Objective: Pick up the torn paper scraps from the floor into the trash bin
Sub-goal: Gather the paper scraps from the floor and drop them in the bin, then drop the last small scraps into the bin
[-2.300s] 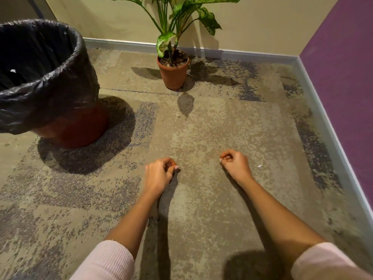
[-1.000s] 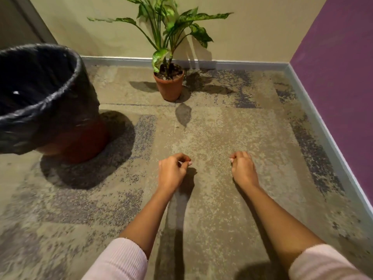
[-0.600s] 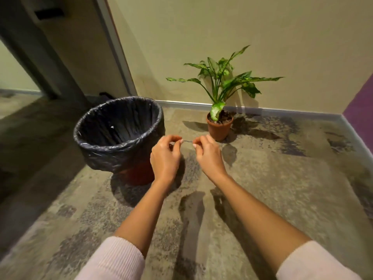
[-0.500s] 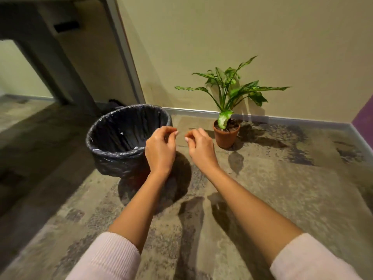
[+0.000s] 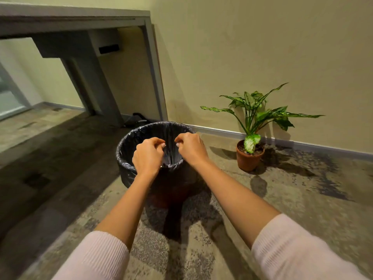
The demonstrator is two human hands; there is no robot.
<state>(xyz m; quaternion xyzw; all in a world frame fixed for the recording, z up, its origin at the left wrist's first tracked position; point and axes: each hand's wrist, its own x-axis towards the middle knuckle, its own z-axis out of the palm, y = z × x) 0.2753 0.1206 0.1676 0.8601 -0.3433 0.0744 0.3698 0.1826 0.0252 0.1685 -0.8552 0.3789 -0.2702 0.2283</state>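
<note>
Both hands hang over the open mouth of the trash bin (image 5: 126, 145), which stands on the floor (image 5: 292, 199) close to its back edge, where the wall meets it. The left hand (image 5: 148, 156) is over the near rim and the right hand (image 5: 190, 148) over the right rim. Each has its fingers curled and its thumb drawn up to the fingertips in a tight pinch. The paper scraps are too small to make out between the fingers, so that the hands hold them is my judgement, not something seen. The step in hand looks like the drop. To do it well, both hands should move a little further in over the black liner (image 5: 171, 134) before the fingers spread, since light paper drifts and the right hand sits at the very rim. Rubbing thumb against fingertips would free any bit that clings. No scraps show on the visible floor, though its mottled pattern could hide small pieces. A potted plant (image 5: 250, 156) stands well to the right along the same back edge, clear of the arms. A dark object (image 5: 137, 118) lies behind the bin by the wall. Nothing blocks the bin's mouth.
</note>
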